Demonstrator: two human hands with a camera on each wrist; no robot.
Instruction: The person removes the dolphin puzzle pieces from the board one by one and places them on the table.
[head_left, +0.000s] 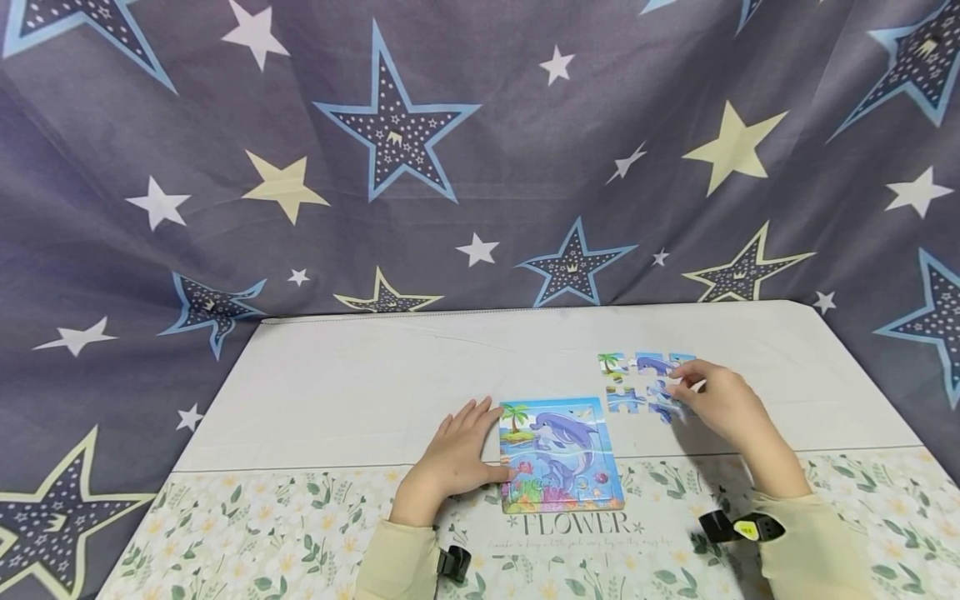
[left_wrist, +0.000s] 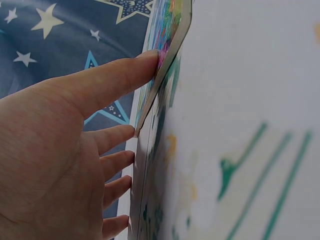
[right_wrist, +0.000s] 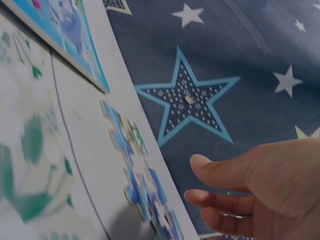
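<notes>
A dolphin jigsaw board lies on the tablecloth in front of me. My left hand rests at its left side, fingers spread fairly straight; in the left wrist view the thumb touches the board's colourful face near the edge. Beyond the board's upper right corner are several loose puzzle pieces, showing a palm tree, a dolphin and water. Over the right-hand pieces hovers my right hand, partly covering them. The right wrist view shows its thumb and fingers loosely bent and apart, with nothing visible between them.
The table has a white far part and a floral front cloth printed "FLOWER". Behind its far edge hangs a grey star-patterned curtain, which also runs along both sides. A dark strap device is on the right wrist.
</notes>
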